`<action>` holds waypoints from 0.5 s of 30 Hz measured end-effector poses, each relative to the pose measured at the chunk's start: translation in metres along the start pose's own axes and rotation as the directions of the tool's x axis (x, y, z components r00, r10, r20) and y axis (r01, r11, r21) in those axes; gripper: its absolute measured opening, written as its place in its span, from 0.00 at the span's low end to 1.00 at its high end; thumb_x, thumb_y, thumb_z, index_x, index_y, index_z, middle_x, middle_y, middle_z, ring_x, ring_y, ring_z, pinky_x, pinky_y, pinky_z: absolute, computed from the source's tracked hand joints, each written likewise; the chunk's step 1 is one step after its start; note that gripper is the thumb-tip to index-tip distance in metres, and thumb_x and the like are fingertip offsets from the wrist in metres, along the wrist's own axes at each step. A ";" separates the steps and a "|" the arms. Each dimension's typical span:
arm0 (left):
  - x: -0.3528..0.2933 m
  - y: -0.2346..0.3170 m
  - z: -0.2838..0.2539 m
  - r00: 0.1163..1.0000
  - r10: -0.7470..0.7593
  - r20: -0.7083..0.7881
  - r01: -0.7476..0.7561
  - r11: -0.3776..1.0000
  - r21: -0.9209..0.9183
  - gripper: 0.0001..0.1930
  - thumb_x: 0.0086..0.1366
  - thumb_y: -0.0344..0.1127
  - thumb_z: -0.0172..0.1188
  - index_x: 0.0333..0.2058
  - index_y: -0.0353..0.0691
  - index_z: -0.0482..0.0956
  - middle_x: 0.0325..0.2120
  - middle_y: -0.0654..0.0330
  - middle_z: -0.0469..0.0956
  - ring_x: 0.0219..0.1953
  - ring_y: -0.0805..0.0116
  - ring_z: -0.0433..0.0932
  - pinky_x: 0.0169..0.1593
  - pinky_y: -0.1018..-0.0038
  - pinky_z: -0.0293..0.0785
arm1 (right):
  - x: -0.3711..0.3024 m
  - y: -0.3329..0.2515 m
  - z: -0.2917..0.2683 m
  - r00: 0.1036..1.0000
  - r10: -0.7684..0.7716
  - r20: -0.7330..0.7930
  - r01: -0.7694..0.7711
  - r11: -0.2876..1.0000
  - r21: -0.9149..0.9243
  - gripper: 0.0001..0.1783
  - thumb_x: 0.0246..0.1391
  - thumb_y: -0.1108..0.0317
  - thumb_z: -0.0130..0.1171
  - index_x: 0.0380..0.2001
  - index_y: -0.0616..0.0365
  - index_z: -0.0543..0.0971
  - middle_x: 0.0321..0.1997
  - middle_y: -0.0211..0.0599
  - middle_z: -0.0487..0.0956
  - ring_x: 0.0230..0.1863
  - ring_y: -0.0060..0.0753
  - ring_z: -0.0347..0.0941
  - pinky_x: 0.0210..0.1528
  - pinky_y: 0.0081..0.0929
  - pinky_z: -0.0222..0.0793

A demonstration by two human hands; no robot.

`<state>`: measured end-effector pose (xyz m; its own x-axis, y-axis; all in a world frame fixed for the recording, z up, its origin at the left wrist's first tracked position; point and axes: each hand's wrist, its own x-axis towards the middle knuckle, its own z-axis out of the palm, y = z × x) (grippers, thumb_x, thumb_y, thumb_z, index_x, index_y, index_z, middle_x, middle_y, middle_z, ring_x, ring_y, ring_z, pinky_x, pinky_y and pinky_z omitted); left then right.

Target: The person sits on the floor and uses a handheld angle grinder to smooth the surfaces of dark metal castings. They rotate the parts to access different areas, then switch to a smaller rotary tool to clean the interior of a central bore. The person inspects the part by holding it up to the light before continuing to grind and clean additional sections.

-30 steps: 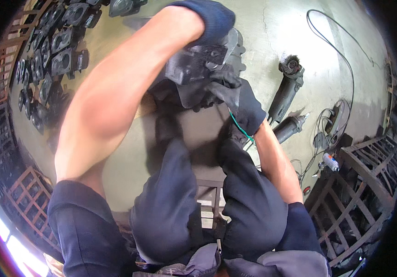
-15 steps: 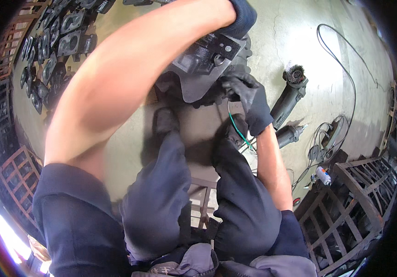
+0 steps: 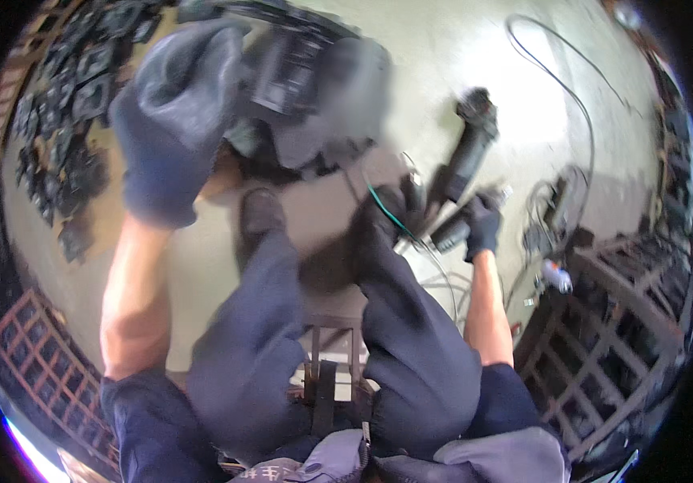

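Observation:
My left hand (image 3: 173,121), in a dark glove, is raised at the upper left and grips a dark grey metal casting (image 3: 306,80), which is blurred. My right hand (image 3: 483,225), also gloved, is stretched out low to the right and closed around the end of a small black power tool (image 3: 451,233) lying on the concrete floor. A larger black grinder (image 3: 471,141) lies just beyond it. A green wire (image 3: 387,209) runs by my right knee. My legs in dark trousers fill the middle.
Several dark metal parts (image 3: 65,121) lie spread on the floor at the upper left. Cables and a power strip (image 3: 548,217) sit right of the tools. Wooden pallets (image 3: 620,322) stand at the right, crates (image 3: 33,362) at the lower left. A stool (image 3: 322,378) is under me.
My right hand has let go of the casting and moved down right onto the small power tool. My left hand has carried the casting up and to the left.

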<state>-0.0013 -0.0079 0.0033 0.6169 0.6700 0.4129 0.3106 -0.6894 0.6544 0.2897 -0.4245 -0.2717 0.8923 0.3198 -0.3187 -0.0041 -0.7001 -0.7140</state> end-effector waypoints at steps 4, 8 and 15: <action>-0.010 0.058 0.033 0.910 0.089 0.405 -0.103 0.995 0.012 0.09 0.63 0.29 0.64 0.42 0.36 0.83 0.34 0.51 0.84 0.35 0.58 0.84 0.40 0.70 0.78 | -0.056 -0.015 0.025 0.977 0.043 0.208 -0.008 0.986 -0.167 0.23 0.57 0.55 0.61 0.44 0.65 0.83 0.42 0.54 0.84 0.45 0.48 0.81 0.50 0.36 0.74; -0.021 0.088 0.055 0.704 0.103 0.702 -0.161 0.987 0.016 0.07 0.64 0.34 0.61 0.37 0.40 0.84 0.32 0.49 0.83 0.33 0.51 0.83 0.40 0.64 0.77 | -0.101 -0.056 0.020 0.995 0.068 -0.079 -0.084 0.971 -0.223 0.20 0.56 0.53 0.61 0.41 0.60 0.83 0.38 0.53 0.83 0.43 0.52 0.81 0.47 0.39 0.74; -0.053 0.075 0.167 0.468 0.441 0.766 -0.295 0.895 -0.335 0.09 0.63 0.40 0.58 0.37 0.45 0.84 0.28 0.53 0.82 0.30 0.48 0.81 0.35 0.56 0.77 | -0.043 0.028 -0.007 0.923 0.268 -0.277 -0.314 0.940 -0.136 0.35 0.46 0.49 0.69 0.48 0.70 0.78 0.44 0.57 0.82 0.44 0.51 0.79 0.49 0.37 0.73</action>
<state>0.1102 -0.1413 -0.0748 0.9794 -0.2018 -0.0036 -0.1464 -0.7226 0.6756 0.2543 -0.4629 -0.2736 0.9472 -0.0696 -0.3129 -0.2226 -0.8451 -0.4860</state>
